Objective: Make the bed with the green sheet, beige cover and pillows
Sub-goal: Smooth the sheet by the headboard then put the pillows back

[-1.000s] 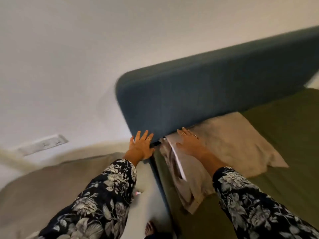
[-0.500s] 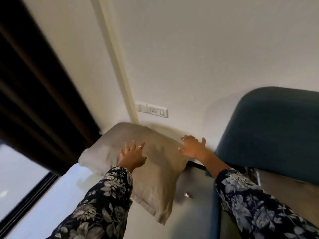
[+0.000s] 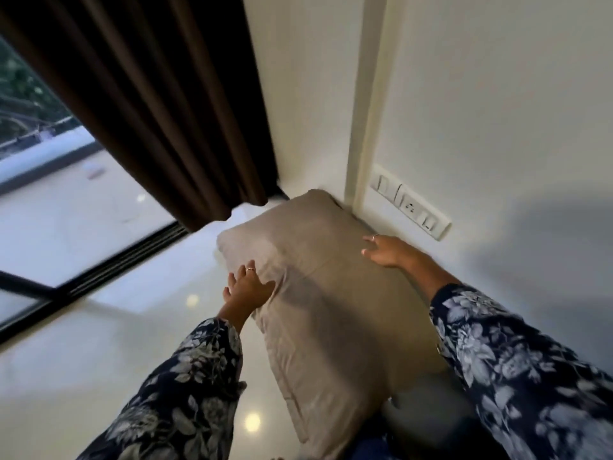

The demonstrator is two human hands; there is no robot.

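The beige pillow (image 3: 335,293) sits between the 2 hands. The left hand (image 3: 247,288) presses its near edge, the right hand (image 3: 384,250) its far edge, fingers spread. Soft and light, it probably handles best gripped at both sides.

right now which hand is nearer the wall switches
The right hand: it touches the beige pillow on its far side, just below the switch plate. The left hand rests on the pillow's opposite edge, toward the curtain.

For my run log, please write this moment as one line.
phase: reaching for pillow | left hand: open, at beige pillow left edge | right hand: open, at its right edge | pillow: beside wall, below switch plate
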